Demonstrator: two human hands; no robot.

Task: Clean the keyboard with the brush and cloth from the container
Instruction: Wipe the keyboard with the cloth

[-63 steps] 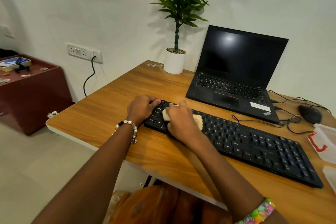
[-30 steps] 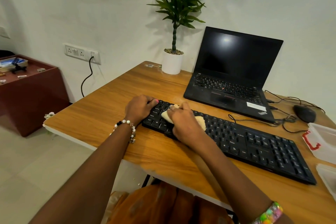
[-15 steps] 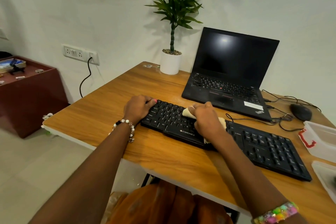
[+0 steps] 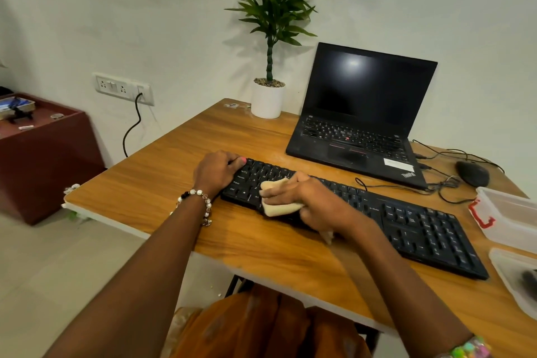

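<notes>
Right hand (image 4: pixel 316 203) grip curls over the folded beige cloth (image 4: pixel 280 206) on the long black keyboard (image 4: pixel 406 224), left hand (image 4: pixel 215 171) clamping its left end; best wipe flat, in even rows.

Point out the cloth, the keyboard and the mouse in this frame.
cloth (image 4: pixel 280 209): head view, on its pale fold under the fingers.
keyboard (image 4: pixel 430 230): head view, on the bare right-hand keys.
mouse (image 4: pixel 473 173): head view, on its dark top.
</notes>
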